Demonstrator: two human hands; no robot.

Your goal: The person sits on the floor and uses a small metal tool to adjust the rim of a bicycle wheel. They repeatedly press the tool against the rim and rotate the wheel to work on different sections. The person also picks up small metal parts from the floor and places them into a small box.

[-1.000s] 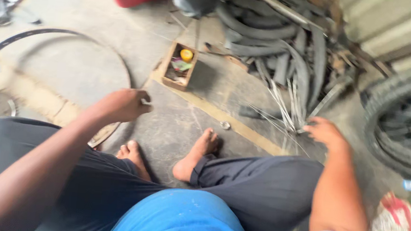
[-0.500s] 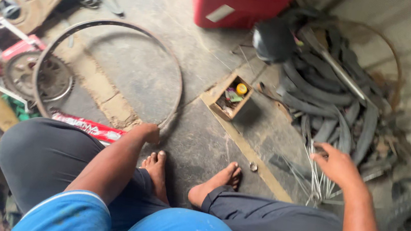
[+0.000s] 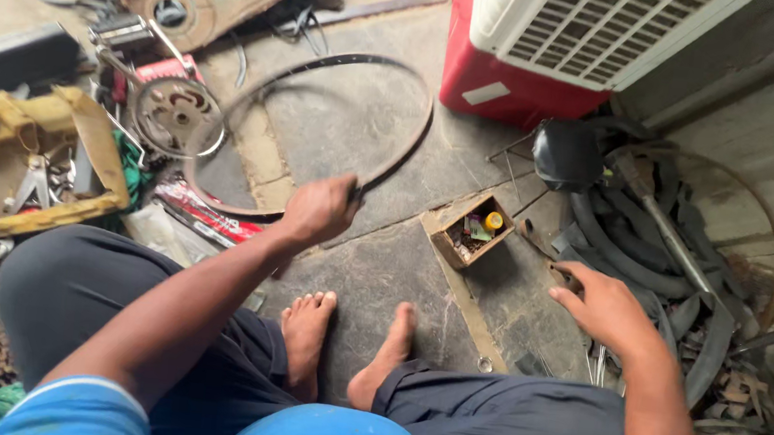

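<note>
Left hand [image 3: 317, 209]: closed around the wheel rim [image 3: 411, 139] at its lower edge, frame centre.
Rim: lay flat on the stone floor [image 3: 372, 273], upper centre.
Right hand [image 3: 603, 306]: open, fingers spread, holding nothing, right of centre, near the small wooden box [image 3: 472, 231] and tyre pile [image 3: 648, 257].

Left hand [image 3: 317, 209] hides rim [image 3: 319, 135] where gripped; small box [image 3: 471, 232] contents unclear.
</note>
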